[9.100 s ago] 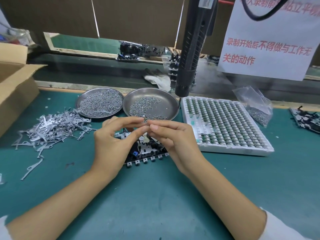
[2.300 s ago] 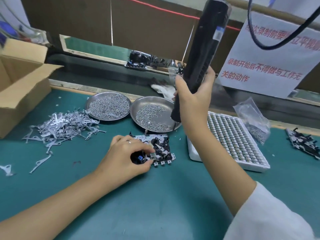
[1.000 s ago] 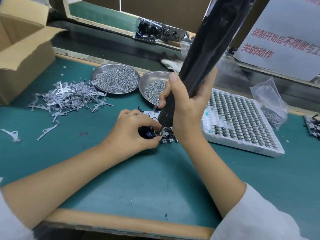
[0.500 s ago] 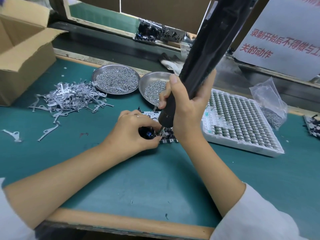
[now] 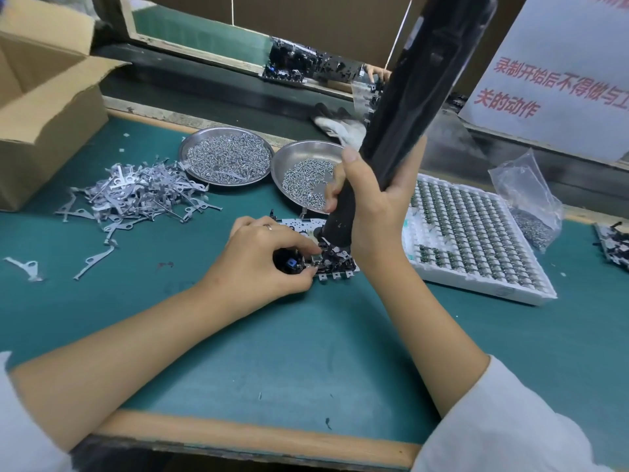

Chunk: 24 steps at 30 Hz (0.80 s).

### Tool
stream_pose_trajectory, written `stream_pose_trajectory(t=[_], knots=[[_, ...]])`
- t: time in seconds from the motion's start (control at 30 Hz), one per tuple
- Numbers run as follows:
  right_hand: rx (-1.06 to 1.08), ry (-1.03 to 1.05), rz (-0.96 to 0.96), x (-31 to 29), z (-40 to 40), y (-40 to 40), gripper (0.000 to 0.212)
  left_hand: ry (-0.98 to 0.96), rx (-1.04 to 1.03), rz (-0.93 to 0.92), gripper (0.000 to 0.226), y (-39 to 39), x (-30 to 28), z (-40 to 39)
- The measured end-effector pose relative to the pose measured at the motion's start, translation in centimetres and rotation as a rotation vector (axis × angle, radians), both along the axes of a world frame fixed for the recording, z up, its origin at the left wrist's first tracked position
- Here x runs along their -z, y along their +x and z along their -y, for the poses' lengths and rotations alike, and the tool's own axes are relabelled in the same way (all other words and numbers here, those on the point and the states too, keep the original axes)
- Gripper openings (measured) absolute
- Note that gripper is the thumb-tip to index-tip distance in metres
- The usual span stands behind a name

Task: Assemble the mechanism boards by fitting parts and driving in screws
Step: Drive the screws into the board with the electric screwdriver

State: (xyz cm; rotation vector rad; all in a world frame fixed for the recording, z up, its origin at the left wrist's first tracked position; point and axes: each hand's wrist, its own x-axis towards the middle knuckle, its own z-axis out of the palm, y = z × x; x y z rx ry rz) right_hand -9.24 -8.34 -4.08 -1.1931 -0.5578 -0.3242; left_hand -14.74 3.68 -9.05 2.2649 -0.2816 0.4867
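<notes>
A small mechanism board (image 5: 335, 265) of black and silver parts lies on the green mat at centre. My left hand (image 5: 262, 264) grips its left end, fingers curled over a blue part. My right hand (image 5: 371, 202) grips a long black electric screwdriver (image 5: 408, 97), tilted to the upper right, with its tip down on the board just right of my left fingertips. Two steel dishes hold screws: the left dish (image 5: 226, 157) is full, the right dish (image 5: 306, 178) is partly filled and partly hidden by my right hand.
A pile of grey metal levers (image 5: 132, 195) lies left of the board. A white tray of small parts (image 5: 473, 233) sits to the right, with a plastic bag (image 5: 524, 195) beyond it. A cardboard box (image 5: 44, 107) stands far left. More boards (image 5: 616, 243) lie at the right edge.
The screwdriver came down from above the dishes onto the board. Over the last second both hands have held almost still, the tool's tip staying on the board.
</notes>
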Motion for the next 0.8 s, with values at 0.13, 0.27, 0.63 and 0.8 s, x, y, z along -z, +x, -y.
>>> stream_pose_trajectory(t=[0.13,0.27,0.63,0.8], knots=[[0.014,-0.021,-0.034,0.0,0.2,-0.1,0.032,0.014,0.009,0.007,0.022,0.0,0.1,-0.1],[0.087,-0.134,-0.018,-0.3,1.6,-0.2,0.061,0.02,0.03,0.024,0.021,0.1,0.1,-0.3],[0.384,-0.79,0.232,5.2,4.4,-4.1,0.014,-0.089,0.08,-0.025,0.018,0.2,-0.1,-0.4],[0.33,-1.457,0.519,5.1,2.0,-4.9,0.045,-0.371,-0.162,0.079,0.016,0.8,-0.6,-1.4]])
